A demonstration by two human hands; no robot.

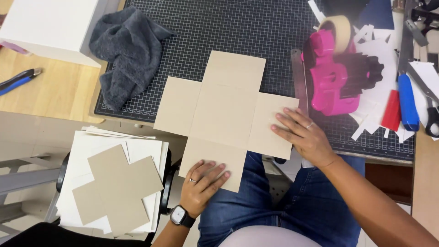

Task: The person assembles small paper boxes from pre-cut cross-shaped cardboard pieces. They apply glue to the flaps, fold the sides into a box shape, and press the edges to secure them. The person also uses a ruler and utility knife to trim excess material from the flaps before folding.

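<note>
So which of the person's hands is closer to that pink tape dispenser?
The right hand. It lies flat on the cross-shaped cardboard, just below the pink tape dispenser. The left hand presses the cardboard's bottom flap, farther down and away.

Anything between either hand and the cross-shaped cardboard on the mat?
Nothing visible. The left hand lies flat on the near flap of the cross-shaped cardboard, and the right hand presses its right flap. The pink tape dispenser and grey cloth sit clear of both.
</note>
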